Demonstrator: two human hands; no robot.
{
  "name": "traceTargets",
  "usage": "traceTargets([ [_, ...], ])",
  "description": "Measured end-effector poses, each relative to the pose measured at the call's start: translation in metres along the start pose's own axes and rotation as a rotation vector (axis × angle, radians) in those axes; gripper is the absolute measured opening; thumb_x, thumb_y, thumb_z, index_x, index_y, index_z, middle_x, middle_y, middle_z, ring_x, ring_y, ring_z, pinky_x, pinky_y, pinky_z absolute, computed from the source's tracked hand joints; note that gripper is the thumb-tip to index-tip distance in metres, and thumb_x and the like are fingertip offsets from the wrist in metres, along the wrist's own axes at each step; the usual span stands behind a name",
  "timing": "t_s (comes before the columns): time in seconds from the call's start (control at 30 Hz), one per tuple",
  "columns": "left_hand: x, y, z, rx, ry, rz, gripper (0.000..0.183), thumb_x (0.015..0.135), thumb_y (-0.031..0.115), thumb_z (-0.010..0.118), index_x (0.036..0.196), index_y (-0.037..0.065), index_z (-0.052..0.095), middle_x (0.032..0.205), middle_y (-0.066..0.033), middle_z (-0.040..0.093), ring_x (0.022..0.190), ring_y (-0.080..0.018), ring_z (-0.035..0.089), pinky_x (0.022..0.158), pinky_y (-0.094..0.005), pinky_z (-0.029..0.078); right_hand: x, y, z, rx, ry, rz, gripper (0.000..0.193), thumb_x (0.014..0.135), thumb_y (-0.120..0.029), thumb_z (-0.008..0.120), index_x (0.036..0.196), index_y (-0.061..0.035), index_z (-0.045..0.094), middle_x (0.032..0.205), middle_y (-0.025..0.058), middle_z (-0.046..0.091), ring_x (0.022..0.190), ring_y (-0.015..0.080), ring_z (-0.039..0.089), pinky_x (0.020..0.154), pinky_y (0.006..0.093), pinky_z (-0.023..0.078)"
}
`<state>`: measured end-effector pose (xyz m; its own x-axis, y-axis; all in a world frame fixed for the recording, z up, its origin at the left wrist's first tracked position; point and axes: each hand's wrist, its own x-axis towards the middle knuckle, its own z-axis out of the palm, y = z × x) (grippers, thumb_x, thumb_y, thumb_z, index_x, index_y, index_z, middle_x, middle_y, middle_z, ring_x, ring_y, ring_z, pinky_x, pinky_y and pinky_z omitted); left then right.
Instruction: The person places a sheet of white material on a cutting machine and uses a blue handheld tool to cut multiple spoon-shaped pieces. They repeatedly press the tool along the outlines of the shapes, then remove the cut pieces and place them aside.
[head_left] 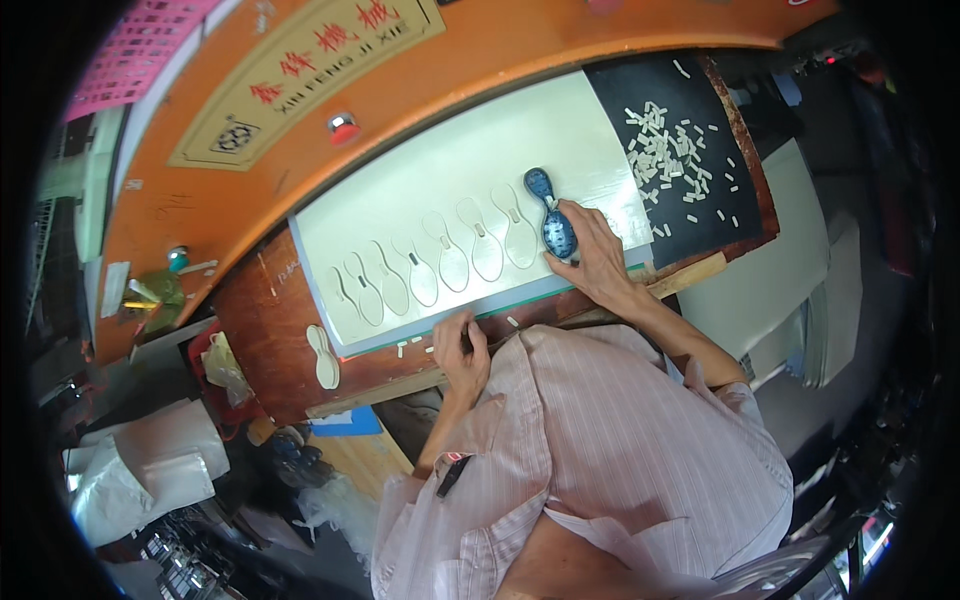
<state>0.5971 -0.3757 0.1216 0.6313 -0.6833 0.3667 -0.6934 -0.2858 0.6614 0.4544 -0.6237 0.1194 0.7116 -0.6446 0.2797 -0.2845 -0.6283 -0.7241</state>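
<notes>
A blue, speckled cutting die (558,236), shaped like a shoe sole, rests on a pale sheet (430,180). My right hand (598,262) holds its near, wider end between thumb and fingers. To the left of the die, a row of sole-shaped outlines (486,252) runs across the sheet; several have a small slot at the waist. My left hand (462,355) is closed at the table's near edge, with something dark partly showing between the fingers. Small white strips (403,350) lie on the wood close by. A white sole-shaped piece or stack (323,358) sits at the table's left.
An orange machine beam (520,45) spans the far side, carrying a red button (342,130) and a green-topped knob (178,258). Many small white strips (665,165) are scattered over a black mat (700,105) at the right. White sheets (150,465) lie at the lower left.
</notes>
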Motion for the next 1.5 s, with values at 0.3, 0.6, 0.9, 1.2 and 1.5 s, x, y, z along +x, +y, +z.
traceTargets([
  [0.3,-0.02,-0.048,0.031,0.163,0.141,0.142,0.013,0.09,0.002,0.07,0.102,0.003,0.078,0.081,-0.0139,0.071,0.068,-0.029,0.067,0.064,-0.0389,0.054,0.007,0.012,-0.002,0.108,0.225,-0.016,0.06,0.084,-0.018,0.085,0.134,0.0035,0.058,0.134,0.0207,0.063,0.115,0.035,0.063,0.089,0.0429,0.058],
  [0.6,0.023,-0.053,0.043,0.131,0.185,0.035,0.017,0.096,0.013,0.067,0.105,0.005,0.079,0.075,-0.0154,0.067,0.071,-0.0336,0.065,0.077,-0.0449,0.053,0.059,-0.021,-0.119,0.201,0.889,-0.303,0.014,0.101,-0.014,0.07,0.097,-0.0008,0.066,0.08,0.0102,0.064,0.073,0.0221,0.062,0.07,0.0351,0.051],
  [0.9,0.071,-0.035,0.046,0.12,0.211,0.042,0.019,0.096,0.019,0.065,0.101,0.006,0.078,0.076,-0.0162,0.07,0.08,-0.0379,0.066,0.081,-0.0497,0.052,-0.029,0.012,-0.103,0.144,0.58,-0.023,0.015,0.102,-0.015,0.067,0.101,-0.0003,0.069,0.083,0.0082,0.063,0.074,0.0155,0.061,0.069,0.0323,0.051],
  [1.2,0.053,-0.046,0.049,0.16,0.179,0.001,0.02,0.094,0.022,0.066,0.1,0.008,0.079,0.074,-0.013,0.072,0.082,-0.0347,0.069,0.079,-0.049,0.053,-0.076,0.014,0.027,-0.04,0.421,-0.267,0.021,0.091,-0.014,0.072,0.108,-0.0028,0.069,0.104,0.0151,0.071,0.107,0.0364,0.064,0.097,0.0499,0.049],
  [1.5,0.051,-0.049,0.046,0.14,0.123,-0.041,0.026,0.097,0.03,0.062,0.095,0.007,0.074,0.08,-0.0161,0.071,0.084,-0.0395,0.067,0.079,-0.0532,0.052,-0.066,0.014,0.059,-0.073,0.234,-0.152,0.028,0.094,-0.018,0.071,0.119,-0.005,0.071,0.115,0.0176,0.074,0.112,0.0397,0.065,0.102,0.0505,0.048],
])
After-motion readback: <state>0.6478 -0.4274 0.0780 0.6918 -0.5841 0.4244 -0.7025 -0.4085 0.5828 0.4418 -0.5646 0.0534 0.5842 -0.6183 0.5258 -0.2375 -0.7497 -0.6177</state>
